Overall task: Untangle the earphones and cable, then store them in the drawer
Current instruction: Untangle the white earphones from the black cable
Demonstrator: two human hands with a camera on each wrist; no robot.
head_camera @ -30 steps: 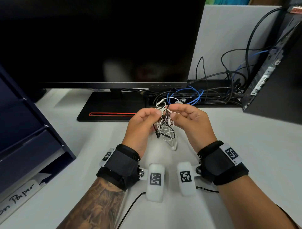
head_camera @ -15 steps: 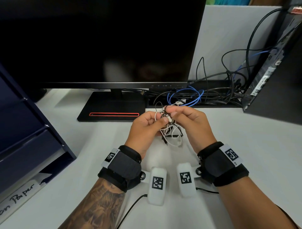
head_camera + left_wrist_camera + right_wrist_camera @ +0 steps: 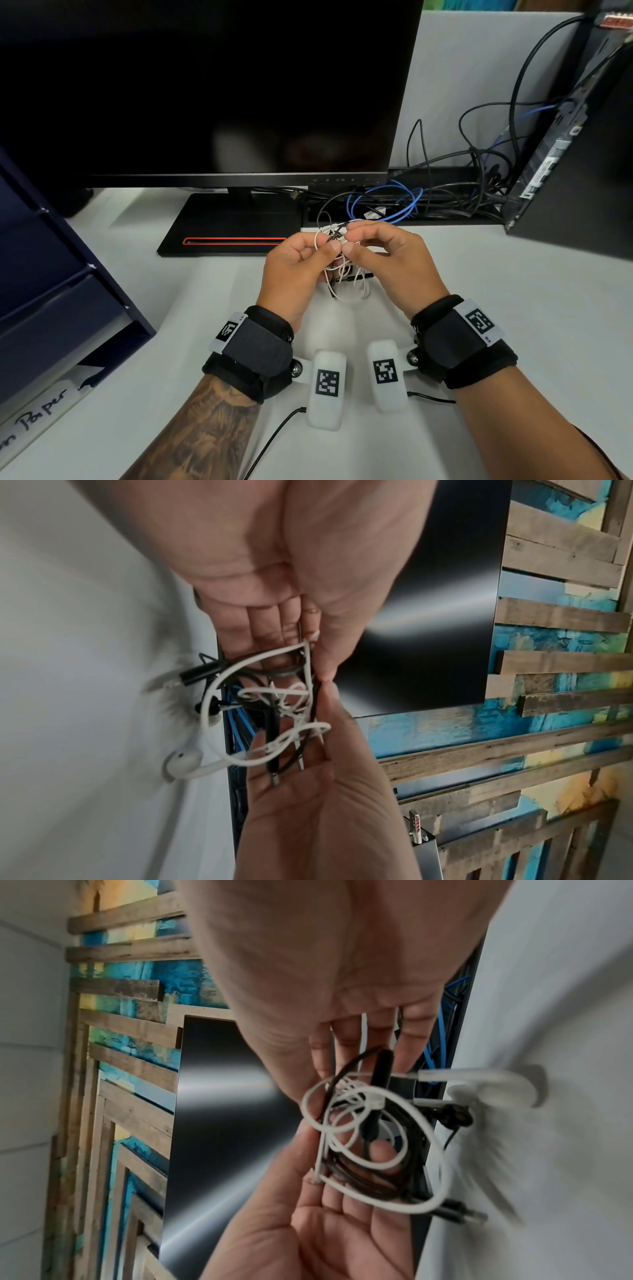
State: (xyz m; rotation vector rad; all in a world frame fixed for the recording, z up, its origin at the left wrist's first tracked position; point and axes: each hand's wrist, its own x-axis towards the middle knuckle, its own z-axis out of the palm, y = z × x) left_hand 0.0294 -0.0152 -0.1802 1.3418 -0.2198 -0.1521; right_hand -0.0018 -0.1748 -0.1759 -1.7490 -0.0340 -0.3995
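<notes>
A tangle of white earphones and a thin black cable [image 3: 346, 277] hangs between my two hands above the white desk [image 3: 513, 308]. My left hand [image 3: 329, 246] pinches strands at the top of the knot between thumb and forefinger. Right beside it, my right hand [image 3: 350, 244] pinches the same knot, thumb tips nearly touching. In the left wrist view the tangle [image 3: 274, 704] shows a white earbud [image 3: 181, 761] and a black jack plug [image 3: 192, 674] dangling off it. The right wrist view shows the loops [image 3: 363, 1137] and the earbud [image 3: 496, 1091]. The dark blue drawer unit [image 3: 51, 274] stands at the left.
A black monitor [image 3: 205, 85] on its stand [image 3: 226, 226] fills the back. Behind the hands lies a mess of black and blue cables [image 3: 394, 202]. A black computer case [image 3: 582, 171] stands at the right. A labelled white tray [image 3: 30, 414] sits under the drawer unit.
The hands have drawn closer together on the knot and shifted slightly away from me. The dangling loops and earbud have bunched up higher under the hands.
</notes>
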